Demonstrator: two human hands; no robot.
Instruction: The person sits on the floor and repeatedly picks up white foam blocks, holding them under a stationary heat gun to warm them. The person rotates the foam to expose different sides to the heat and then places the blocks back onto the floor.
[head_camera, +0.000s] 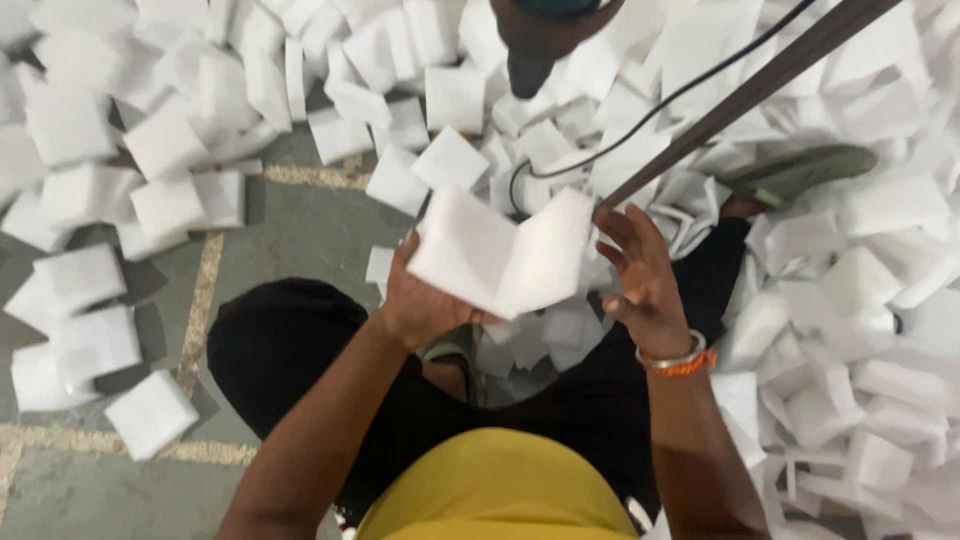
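Grey concrete floor (300, 240) is strewn with white foam squares (160, 205), heaped thickest at the right. Two white foam pieces (500, 255) are held together in a shallow V above the lap, pinched from below by the left hand (425, 305). The right hand (640, 275) is spread open beside them, empty. Squaring the pair seems in hand; a closing grip is called for next.

Grey floor (300, 240), pale seams crossing it. White foam blocks (165, 145) lie heaped from 9 through 12 to 4 o'clock. A green sandal (795, 170) rests among them at 2 o'clock.
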